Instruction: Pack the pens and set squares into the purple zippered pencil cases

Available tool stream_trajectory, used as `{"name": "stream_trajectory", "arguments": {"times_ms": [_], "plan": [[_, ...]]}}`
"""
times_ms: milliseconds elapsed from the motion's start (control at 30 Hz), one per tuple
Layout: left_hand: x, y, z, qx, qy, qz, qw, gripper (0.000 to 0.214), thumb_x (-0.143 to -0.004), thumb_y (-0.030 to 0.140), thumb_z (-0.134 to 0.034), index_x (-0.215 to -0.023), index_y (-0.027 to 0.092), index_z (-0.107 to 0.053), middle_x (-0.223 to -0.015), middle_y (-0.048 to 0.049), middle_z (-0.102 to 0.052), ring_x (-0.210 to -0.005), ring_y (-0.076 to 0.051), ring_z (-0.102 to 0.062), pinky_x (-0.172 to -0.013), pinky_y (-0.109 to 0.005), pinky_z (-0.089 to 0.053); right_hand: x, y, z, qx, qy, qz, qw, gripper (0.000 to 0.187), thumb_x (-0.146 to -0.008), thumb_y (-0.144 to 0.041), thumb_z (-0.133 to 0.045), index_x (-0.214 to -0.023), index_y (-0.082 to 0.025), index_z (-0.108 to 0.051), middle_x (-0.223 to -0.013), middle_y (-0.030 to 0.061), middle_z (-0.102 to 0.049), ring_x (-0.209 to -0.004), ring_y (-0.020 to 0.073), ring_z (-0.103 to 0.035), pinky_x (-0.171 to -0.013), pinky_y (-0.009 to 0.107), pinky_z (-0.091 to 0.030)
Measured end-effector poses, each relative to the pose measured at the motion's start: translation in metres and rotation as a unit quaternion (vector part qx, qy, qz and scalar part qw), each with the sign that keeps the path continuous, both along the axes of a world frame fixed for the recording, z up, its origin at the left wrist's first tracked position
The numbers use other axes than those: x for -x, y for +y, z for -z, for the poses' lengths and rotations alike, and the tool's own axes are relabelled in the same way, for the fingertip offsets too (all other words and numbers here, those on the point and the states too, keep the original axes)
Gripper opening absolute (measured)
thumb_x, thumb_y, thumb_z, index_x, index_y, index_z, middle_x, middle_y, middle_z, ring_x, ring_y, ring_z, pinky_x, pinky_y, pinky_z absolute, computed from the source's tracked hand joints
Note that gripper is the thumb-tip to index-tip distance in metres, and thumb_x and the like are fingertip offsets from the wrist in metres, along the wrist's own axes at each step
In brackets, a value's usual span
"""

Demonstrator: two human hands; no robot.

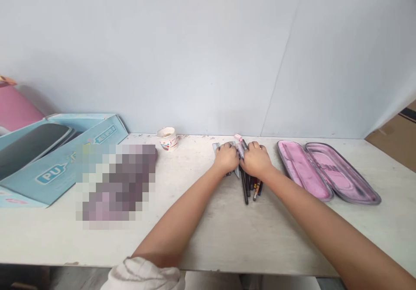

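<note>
Currently, the left hand (225, 159) and right hand (256, 160) are gripping pens (248, 186) with closed fingers (255, 148), while an open pencil case (342, 171) is lying right of the fingers.

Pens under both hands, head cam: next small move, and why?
Probably lift the pens together with the left hand and right hand toward the open pink pencil case: both hands already rest on them, and the case lies open just to their right.
</note>
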State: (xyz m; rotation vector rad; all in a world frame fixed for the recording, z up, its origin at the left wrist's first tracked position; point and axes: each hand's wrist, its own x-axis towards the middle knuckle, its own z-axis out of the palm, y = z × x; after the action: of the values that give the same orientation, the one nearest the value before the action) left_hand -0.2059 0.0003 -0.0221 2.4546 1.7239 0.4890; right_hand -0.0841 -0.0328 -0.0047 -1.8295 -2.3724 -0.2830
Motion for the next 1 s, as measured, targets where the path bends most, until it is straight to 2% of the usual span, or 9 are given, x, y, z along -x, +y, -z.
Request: {"name": "stream_trajectory", "arguments": {"times_ms": [200,333,400,467,567,767,833,900,1000], "plan": [[-0.001,-0.002,-0.007,-0.01,-0.055,-0.026,0.998,0.038,-0.085,0.038,-0.034,-0.095,0.013,-0.061,-0.111,-0.0182,-0.055,-0.112,-0.033,-0.045,-0.096,-0.049,-0.029,-0.004,0.002,-0.002,-0.043,0.021,0.021,0.999,0.042,-0.084,-0.038,-0.038,-0.095,-0.008,-0.064,-0.101,0.021,-0.057,-0.101,0.0309,-0.044,-0.084,0.042,-0.036],[-0.01,-0.009,-0.027,0.024,-0.272,-0.095,0.957,0.04,-0.084,0.046,-0.036,-0.095,0.013,-0.056,-0.104,-0.0184,-0.059,-0.106,-0.03,-0.051,-0.092,-0.043,-0.036,-0.014,-0.011,-0.017,-0.169,0.069,-0.009,0.983,0.039,-0.086,-0.036,-0.035,-0.096,-0.009,-0.062,-0.099,0.0169,-0.057,-0.098,0.0283,-0.045,-0.089,0.041,-0.035],[-0.018,-0.016,-0.037,0.117,-0.431,-0.091,0.89,0.037,-0.084,0.047,-0.037,-0.091,0.016,-0.055,-0.093,-0.0131,-0.062,-0.095,-0.025,-0.057,-0.084,-0.038,-0.042,-0.019,-0.022,-0.027,-0.23,0.088,-0.046,0.968,0.034,-0.086,-0.036,-0.037,-0.092,-0.013,-0.062,-0.1,0.0141,-0.058,-0.099,0.0272,-0.045,-0.096,0.044,-0.03],[-0.028,-0.028,-0.045,0.225,-0.572,-0.068,0.786,0.031,-0.083,0.047,-0.039,-0.085,0.019,-0.054,-0.083,-0.0068,-0.062,-0.08,-0.02,-0.06,-0.074,-0.033,-0.046,-0.025,-0.032,-0.037,-0.275,0.11,-0.081,0.952,0.029,-0.086,-0.036,-0.039,-0.088,-0.017,-0.061,-0.1,0.0116,-0.058,-0.102,0.0259,-0.046,-0.103,0.048,-0.022],[-0.043,-0.049,-0.049,0.341,-0.678,-0.032,0.651,0.026,-0.081,0.044,-0.042,-0.078,0.02,-0.052,-0.073,-0.0014,-0.059,-0.065,-0.015,-0.057,-0.062,-0.029,-0.046,-0.03,-0.047,-0.047,-0.306,0.148,-0.113,0.934,0.023,-0.085,-0.034,-0.041,-0.083,-0.02,-0.06,-0.099,0.0092,-0.059,-0.103,0.024,-0.047,-0.107,0.05,-0.015],[-0.053,-0.072,-0.046,0.394,-0.762,0.029,0.514,0.018,-0.084,0.029,-0.044,-0.072,0.016,-0.05,-0.063,0.0004,-0.052,-0.056,-0.01,-0.052,-0.054,-0.022,-0.043,-0.041,-0.071,-0.036,-0.284,0.214,-0.197,0.914,0.018,-0.081,-0.036,-0.047,-0.074,-0.022,-0.057,-0.096,0.0079,-0.059,-0.099,0.0226,-0.051,-0.107,0.05,-0.017],[-0.049,-0.073,-0.045,0.369,-0.775,0.03,0.512,0.012,-0.083,0.022,-0.045,-0.077,0.015,-0.052,-0.064,-0.0004,-0.053,-0.056,-0.01,-0.053,-0.057,-0.023,-0.045,-0.045,-0.073,-0.027,-0.259,0.261,-0.202,0.908,0.019,-0.082,-0.037,-0.046,-0.079,-0.021,-0.056,-0.095,0.0076,-0.059,-0.098,0.022,-0.052,-0.105,0.049,-0.024],[-0.044,-0.075,-0.044,0.359,-0.763,0.047,0.536,0.007,-0.082,0.019,-0.048,-0.083,0.015,-0.053,-0.064,0.0,-0.053,-0.054,-0.01,-0.053,-0.057,-0.024,-0.046,-0.048,-0.069,-0.018,-0.228,0.359,-0.155,0.892,0.024,-0.084,-0.038,-0.041,-0.091,-0.02,-0.055,-0.099,0.0086,-0.059,-0.1,0.0221,-0.052,-0.099,0.047,-0.033],[-0.042,-0.079,-0.039,0.365,-0.728,0.092,0.573,0.007,-0.08,0.022,-0.053,-0.085,0.017,-0.051,-0.062,0.0022,-0.05,-0.048,-0.007,-0.048,-0.049,-0.021,-0.042,-0.046,-0.058,-0.01,-0.096,0.534,-0.104,0.834,0.035,-0.086,-0.043,-0.037,-0.111,-0.021,-0.049,-0.102,0.0082,-0.06,-0.095,0.0208,-0.056,-0.083,0.041,-0.046]]}}
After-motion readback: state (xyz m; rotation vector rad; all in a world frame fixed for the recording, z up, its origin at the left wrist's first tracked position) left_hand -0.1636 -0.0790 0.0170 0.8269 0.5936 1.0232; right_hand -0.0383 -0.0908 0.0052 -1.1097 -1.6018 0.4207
